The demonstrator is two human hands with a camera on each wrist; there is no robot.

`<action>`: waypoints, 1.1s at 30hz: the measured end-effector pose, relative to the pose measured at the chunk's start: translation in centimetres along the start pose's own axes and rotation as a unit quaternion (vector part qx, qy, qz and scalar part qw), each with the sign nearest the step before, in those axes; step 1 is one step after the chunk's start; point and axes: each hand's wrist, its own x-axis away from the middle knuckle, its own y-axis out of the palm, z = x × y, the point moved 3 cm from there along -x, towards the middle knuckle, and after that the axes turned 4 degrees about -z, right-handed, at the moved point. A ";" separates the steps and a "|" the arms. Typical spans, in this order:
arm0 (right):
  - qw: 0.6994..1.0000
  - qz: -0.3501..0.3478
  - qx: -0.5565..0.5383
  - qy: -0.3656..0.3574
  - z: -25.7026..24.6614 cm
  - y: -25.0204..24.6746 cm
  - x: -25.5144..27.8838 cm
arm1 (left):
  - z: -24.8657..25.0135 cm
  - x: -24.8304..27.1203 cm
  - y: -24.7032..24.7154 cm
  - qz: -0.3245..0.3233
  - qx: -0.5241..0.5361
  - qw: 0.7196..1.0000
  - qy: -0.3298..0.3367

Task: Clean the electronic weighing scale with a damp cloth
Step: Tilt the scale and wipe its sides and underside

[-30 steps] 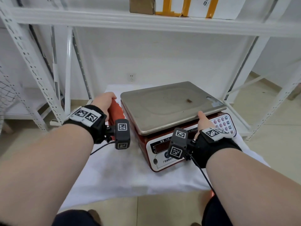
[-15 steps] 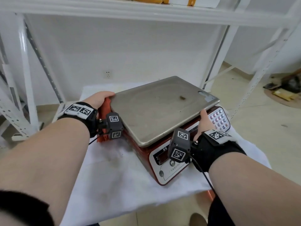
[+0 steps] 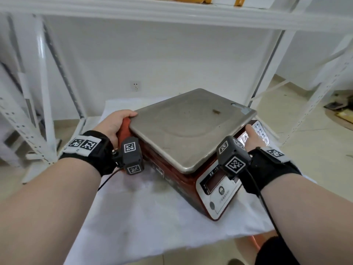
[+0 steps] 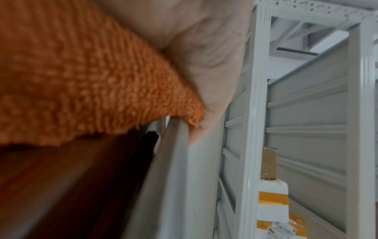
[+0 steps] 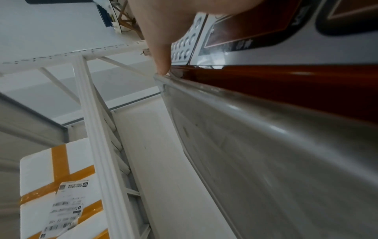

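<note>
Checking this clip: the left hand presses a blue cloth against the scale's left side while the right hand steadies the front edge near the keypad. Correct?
Not quite: the cloth is orange, not blue, as the left wrist view shows. The rest holds: the left hand presses it against the scale's left side, and the right hand steadies the front edge near the keypad.

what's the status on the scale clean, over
Left hand presses orange cloth against scale side. Right hand steadies its front. Brown spot remains on pan.
</note>
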 end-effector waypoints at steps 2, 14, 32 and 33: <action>1.000 0.003 -0.019 0.007 -0.7 0.6 -0.2 | -0.2 0.8 -0.7 0.016 0.020 1.000 0.003; 0.985 -0.173 0.024 0.003 -3.5 6.1 -4.6 | -3.9 5.1 -2.2 0.128 0.186 0.974 0.017; 0.946 -0.254 0.196 -0.034 -5.3 1.4 0.8 | -6.8 8.3 3.1 0.191 0.173 0.966 0.007; 0.945 -0.241 0.212 -0.059 -5.1 1.6 1.0 | -6.5 8.7 2.8 0.196 0.160 0.967 0.017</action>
